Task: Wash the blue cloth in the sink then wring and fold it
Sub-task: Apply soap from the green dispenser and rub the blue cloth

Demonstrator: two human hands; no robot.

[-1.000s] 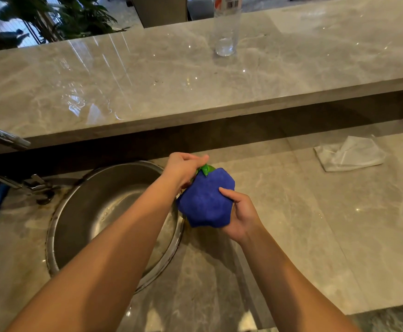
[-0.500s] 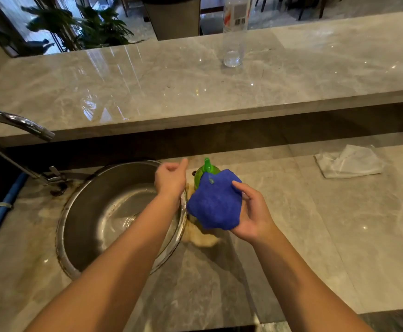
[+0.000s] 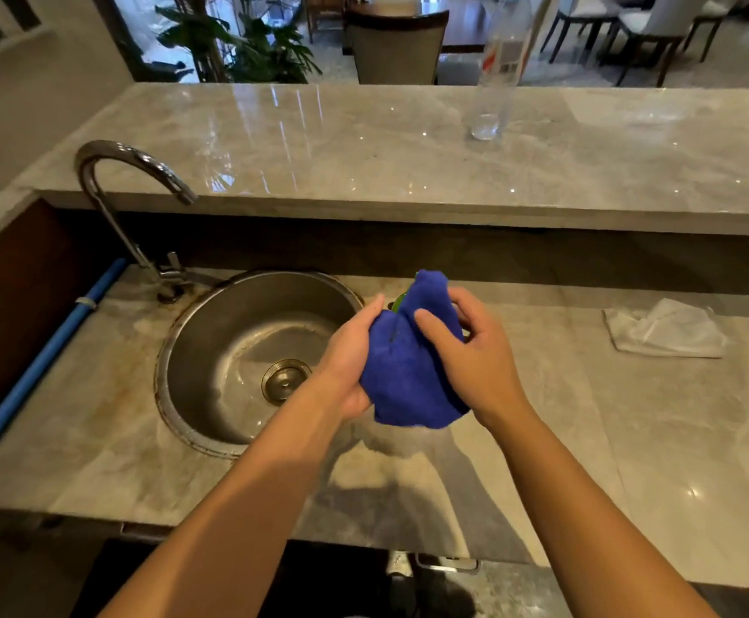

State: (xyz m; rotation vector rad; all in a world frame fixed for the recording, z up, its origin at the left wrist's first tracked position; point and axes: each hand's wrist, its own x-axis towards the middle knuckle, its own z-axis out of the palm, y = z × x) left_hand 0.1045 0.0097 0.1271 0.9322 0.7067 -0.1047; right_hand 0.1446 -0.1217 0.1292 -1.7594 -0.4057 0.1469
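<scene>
The blue cloth (image 3: pixel 410 363) is bunched up and held between both hands above the counter, just right of the round steel sink (image 3: pixel 212 350). My left hand (image 3: pixel 348 354) cups and grips its left side. My right hand (image 3: pixel 475 354) grips its right side, thumb laid across the front. A bit of a green bottle (image 3: pixel 397 304) peeks out behind the cloth, mostly hidden. The sink's basin looks wet, with its drain (image 3: pixel 284 379) visible.
A curved chrome faucet (image 3: pixel 127 180) stands at the sink's back left. A crumpled white cloth (image 3: pixel 667 334) lies on the counter to the right. A clear plastic bottle (image 3: pixel 497 78) stands on the raised marble ledge (image 3: pixel 364 149). A blue pipe (image 3: pixel 38 372) runs along the left.
My left hand has come back from the green bottle and taken hold of the cloth's left side. The cloth now sits between both hands, drawn a little nearer me. The view has tilted up.
</scene>
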